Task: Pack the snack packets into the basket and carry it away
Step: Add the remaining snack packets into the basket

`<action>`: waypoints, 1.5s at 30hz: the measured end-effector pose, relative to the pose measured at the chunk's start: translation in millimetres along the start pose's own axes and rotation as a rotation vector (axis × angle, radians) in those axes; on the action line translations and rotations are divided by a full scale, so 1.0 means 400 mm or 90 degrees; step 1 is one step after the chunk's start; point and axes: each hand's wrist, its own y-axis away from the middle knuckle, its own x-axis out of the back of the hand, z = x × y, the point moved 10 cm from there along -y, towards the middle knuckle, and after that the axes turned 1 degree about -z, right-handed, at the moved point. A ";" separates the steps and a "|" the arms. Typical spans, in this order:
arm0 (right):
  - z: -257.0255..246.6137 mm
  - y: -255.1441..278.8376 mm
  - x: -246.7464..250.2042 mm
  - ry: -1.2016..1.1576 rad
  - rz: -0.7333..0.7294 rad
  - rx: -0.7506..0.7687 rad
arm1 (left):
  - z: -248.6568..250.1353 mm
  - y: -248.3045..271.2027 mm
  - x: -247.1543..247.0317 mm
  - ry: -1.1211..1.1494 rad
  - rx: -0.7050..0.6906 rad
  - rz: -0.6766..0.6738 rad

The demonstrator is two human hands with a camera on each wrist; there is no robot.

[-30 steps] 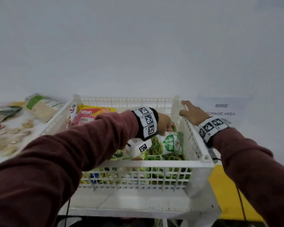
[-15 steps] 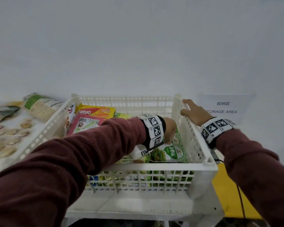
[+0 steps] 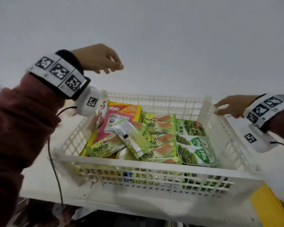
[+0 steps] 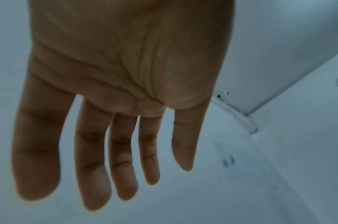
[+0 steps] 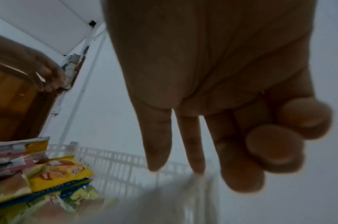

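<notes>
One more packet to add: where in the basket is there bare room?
Free: the far right corner of the basket, between the back wall and the seaweed packets. Crowded: the left and middle, where Pandan packets overlap.

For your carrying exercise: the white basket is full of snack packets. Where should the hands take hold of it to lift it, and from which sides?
Probably by the top rim of the two short end walls, one hand from each side. The basket is wide, with lattice walls and a thick rim. The right hand is already at the right end's rim; the left hand hovers open above the left end.
</notes>
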 end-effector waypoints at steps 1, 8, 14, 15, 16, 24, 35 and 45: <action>-0.022 0.010 0.015 0.039 -0.020 0.006 | -0.064 0.008 -0.003 -0.025 0.026 -0.003; -0.392 0.071 0.032 0.084 -0.017 0.291 | -0.360 0.021 -0.144 -0.082 0.176 -0.080; -0.685 0.133 -0.042 0.025 -0.007 0.456 | -0.420 -0.022 -0.258 0.089 0.217 -0.095; -0.711 0.135 -0.052 0.023 -0.013 0.454 | -0.415 -0.030 -0.266 0.095 0.208 -0.084; -0.732 0.133 -0.063 0.026 -0.023 0.448 | -0.413 -0.037 -0.272 0.095 0.197 -0.073; -0.800 0.108 -0.144 0.075 -0.092 0.396 | -0.417 -0.048 -0.294 0.102 0.159 -0.040; -0.534 0.009 0.180 -0.376 0.104 0.328 | -0.429 -0.055 -0.292 0.149 0.161 -0.007; -0.392 -0.139 -0.025 -0.447 0.121 0.239 | -0.425 -0.044 -0.290 0.201 0.171 -0.005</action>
